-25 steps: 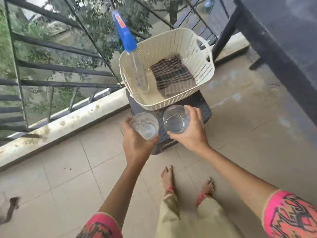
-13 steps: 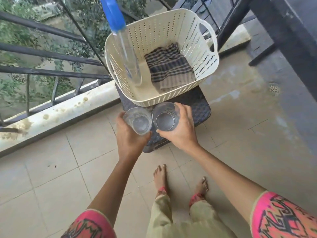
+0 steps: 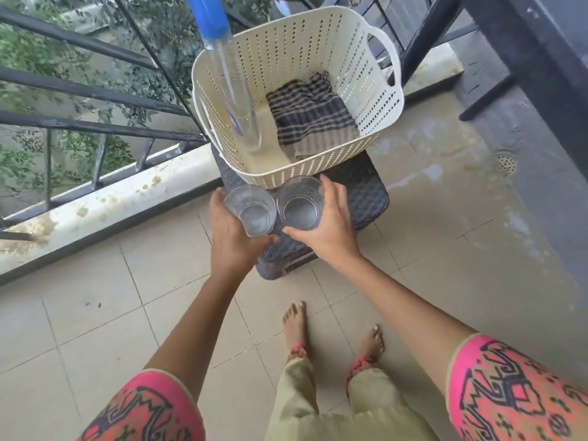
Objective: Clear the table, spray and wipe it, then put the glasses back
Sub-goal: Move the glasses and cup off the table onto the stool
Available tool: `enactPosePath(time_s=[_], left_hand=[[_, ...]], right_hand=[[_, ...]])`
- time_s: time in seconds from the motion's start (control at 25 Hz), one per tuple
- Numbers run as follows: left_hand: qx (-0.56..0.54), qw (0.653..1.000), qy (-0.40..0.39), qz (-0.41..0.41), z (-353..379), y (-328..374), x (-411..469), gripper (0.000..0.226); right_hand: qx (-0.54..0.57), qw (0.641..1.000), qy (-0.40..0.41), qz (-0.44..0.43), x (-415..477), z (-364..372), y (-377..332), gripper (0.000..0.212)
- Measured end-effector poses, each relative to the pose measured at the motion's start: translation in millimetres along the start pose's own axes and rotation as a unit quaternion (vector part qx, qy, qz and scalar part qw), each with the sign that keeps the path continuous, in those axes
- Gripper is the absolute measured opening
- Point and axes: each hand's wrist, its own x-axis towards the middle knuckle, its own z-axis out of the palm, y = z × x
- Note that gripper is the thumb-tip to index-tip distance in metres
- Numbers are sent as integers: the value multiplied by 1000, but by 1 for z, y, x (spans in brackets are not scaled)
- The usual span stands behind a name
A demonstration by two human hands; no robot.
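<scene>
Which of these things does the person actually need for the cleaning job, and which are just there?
For the job:
left glass in left hand
right glass in right hand
spray bottle
striped cloth
basket
small dark table

Just there:
railing
floor drain

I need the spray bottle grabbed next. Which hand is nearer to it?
Left. The left hand sits below the spray bottle, holding a glass; the right hand is farther to the right.
</scene>
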Motion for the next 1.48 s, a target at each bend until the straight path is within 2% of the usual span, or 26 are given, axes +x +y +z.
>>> enactPosePath(time_s=[0.16,0.36,0.6,0.76,0.88,1.08,1.28,1.48], left_hand=[[81,996,-6,45,-20,19,-13,135],[169,966,58,189,-60,81,-20,110],[161,900,124,385,-117,261,-12,93],[96,856,131,491,-137,396,-31,87],[61,825,117,550,-133,473,-63,88],[37,744,69,663,-85,565,-124,87],[-13,700,-7,714,-6,624,-188,89],[-1,678,-69,732,103,657,-240,84]], right_hand=[[7,1000,-19,0,-9,-18,-17,119],[26,997,33,-68,-21,-78,-66,99],[-39,961,193,-193,-12,-226,-161,76],[-84,901,336,-263,-32,-343,-213,71],[-123,869,405,-258,-70,-413,-227,67],[-192,810,515,-203,-144,-505,-191,61],[-216,787,567,-110,-203,-569,-126,61],[-232,778,584,-19,-250,-624,-23,60]])
